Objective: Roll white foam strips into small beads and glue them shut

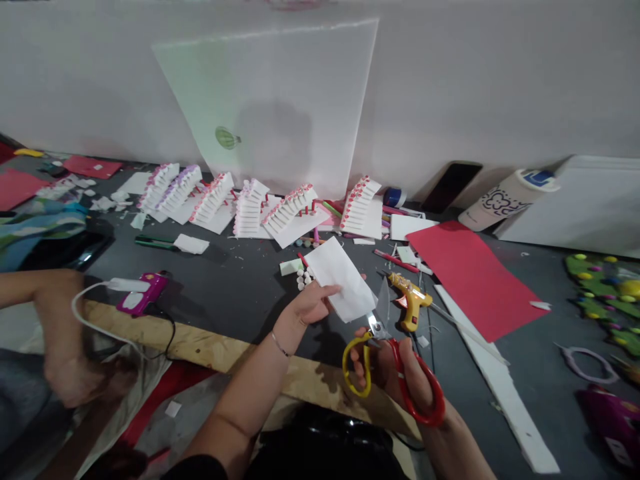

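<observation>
My left hand [313, 303] is closed on a white sheet of paper [336, 270], its index finger lying along the sheet's surface. In my right hand [395, 367] is a pair of scissors [377, 327] with one red and one yellow handle loop. The scissors' blades are spread around the paper's near right corner; whether they touch it I cannot tell. White round beads [303, 278] sit just beyond my left hand. A yellow glue gun [413, 300] lies right of the blades.
Several small white staircase models [357, 207] stand along the back by a leaning white board [300, 93]. Red sheet [475, 280], paper cup [505, 200] and white strip [505, 387] lie right. A co-worker's arm [65, 327] is left, near a magenta power block [143, 293].
</observation>
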`<action>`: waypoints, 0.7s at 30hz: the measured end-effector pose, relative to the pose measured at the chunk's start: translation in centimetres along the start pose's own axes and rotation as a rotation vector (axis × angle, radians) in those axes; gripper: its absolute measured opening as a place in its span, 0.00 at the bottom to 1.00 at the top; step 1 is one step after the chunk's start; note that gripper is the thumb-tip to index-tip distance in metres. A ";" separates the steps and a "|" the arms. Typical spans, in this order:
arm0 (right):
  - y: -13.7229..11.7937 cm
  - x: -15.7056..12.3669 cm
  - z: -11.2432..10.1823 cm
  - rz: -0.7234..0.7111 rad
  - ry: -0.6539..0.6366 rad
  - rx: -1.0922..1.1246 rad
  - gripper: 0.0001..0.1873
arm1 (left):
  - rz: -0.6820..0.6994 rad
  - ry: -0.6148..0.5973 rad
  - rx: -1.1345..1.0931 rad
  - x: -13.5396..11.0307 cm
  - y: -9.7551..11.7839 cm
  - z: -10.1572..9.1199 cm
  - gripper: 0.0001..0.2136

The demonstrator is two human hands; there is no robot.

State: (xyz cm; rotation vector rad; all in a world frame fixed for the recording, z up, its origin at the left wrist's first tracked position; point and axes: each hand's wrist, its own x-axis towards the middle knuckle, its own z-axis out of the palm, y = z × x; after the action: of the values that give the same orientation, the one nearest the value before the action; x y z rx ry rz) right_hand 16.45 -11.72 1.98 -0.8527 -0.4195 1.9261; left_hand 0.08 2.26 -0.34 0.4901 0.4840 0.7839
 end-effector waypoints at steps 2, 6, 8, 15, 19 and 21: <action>0.0 0.0 -0.2 0.011 0.007 -0.005 0.29 | 0.000 -0.003 0.009 0.0 0.1 0.0 0.21; 0.0 0.1 -1.0 0.042 -0.023 -0.020 0.27 | -0.012 0.053 0.053 0.1 0.4 -0.4 0.20; 0.0 0.0 -1.2 0.033 -0.025 -0.029 0.27 | -0.017 0.064 0.082 0.1 0.5 -0.5 0.21; -0.2 -0.8 -0.9 0.045 -0.010 -0.032 0.29 | -0.042 0.050 0.155 -0.1 0.9 -0.6 0.25; -0.3 -1.0 -1.0 0.070 0.001 -0.052 0.28 | -0.045 0.023 0.163 -0.1 0.8 -0.9 0.24; -0.4 -1.0 -1.1 0.061 0.019 -0.066 0.28 | -0.049 0.018 0.163 -0.2 0.8 -0.9 0.23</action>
State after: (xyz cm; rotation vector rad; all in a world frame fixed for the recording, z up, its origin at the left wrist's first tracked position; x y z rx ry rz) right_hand 17.80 -12.44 1.81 -0.9359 -0.4525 1.9675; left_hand -1.00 2.86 -0.58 0.6206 0.5774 0.7050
